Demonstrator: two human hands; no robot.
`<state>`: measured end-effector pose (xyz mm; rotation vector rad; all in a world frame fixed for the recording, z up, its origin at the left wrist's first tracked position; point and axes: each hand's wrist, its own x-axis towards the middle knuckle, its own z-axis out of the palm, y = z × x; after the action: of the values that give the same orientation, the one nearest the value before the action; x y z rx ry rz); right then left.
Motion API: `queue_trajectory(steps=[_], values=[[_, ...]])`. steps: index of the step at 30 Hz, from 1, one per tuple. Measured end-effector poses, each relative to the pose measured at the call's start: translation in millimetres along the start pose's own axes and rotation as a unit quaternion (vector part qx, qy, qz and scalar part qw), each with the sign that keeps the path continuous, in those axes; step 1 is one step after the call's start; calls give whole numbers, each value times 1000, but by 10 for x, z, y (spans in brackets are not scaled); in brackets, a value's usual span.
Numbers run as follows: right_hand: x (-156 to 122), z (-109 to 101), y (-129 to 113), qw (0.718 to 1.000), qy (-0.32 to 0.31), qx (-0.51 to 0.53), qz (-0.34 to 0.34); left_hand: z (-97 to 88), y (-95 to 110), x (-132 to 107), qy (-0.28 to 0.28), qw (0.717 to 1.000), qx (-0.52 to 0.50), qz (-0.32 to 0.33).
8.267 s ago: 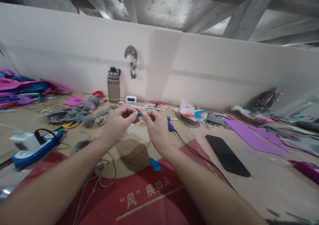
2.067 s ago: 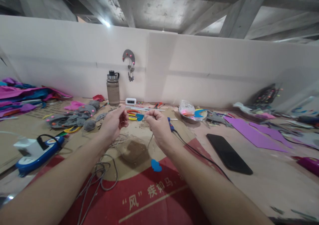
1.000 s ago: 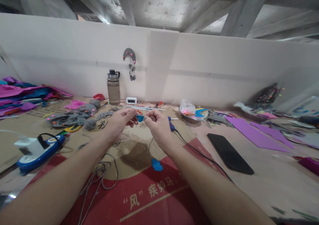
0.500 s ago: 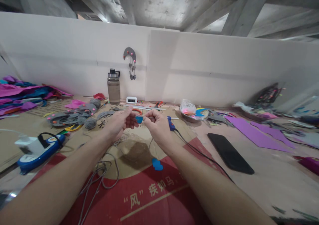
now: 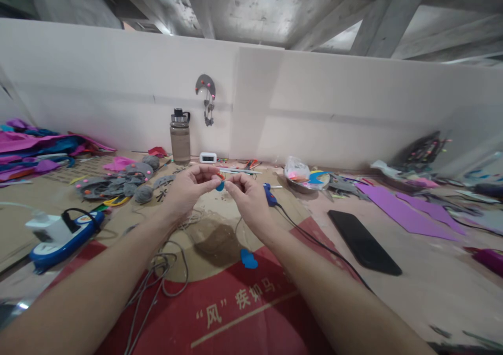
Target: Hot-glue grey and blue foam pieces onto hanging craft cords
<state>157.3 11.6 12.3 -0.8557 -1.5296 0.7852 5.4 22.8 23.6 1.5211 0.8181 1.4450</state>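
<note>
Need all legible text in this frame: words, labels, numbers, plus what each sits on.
"风" 疾如马: white print on the red printed cardboard sheet under the forearms.
Dark print on the tan cardboard near the grey felt pieces: too blurred.
Small white digital clock display: too small.
Blue-and-white device label: blurred.
Small blue piece pinched by left hand and right hand: no text visible.

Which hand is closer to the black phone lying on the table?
Right. The right hand is left of the phone, across a black cable; the left hand sits even farther left. Both pinch a small blue piece.
</note>
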Motion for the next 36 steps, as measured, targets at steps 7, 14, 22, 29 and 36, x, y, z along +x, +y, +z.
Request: queue_trajectory(steps=[7,14,22,29,36], values=[[15,-3,87,1000,-7,-23,-17,-10,25,1,9,1000,-6,-6],[20,-4,81,999,2,-33,-18,5,35,-11,-20,999,28,8],[20,-13,37,998,30,-53,-17,-45,25,-4,-44,987,151,-10],[5,-24,62,988,39,-135,-59,-54,52,-10,-46,972,229,15],[-27,20,43,983,5,-166,-80,-64,76,-6,60,941,325,69]])
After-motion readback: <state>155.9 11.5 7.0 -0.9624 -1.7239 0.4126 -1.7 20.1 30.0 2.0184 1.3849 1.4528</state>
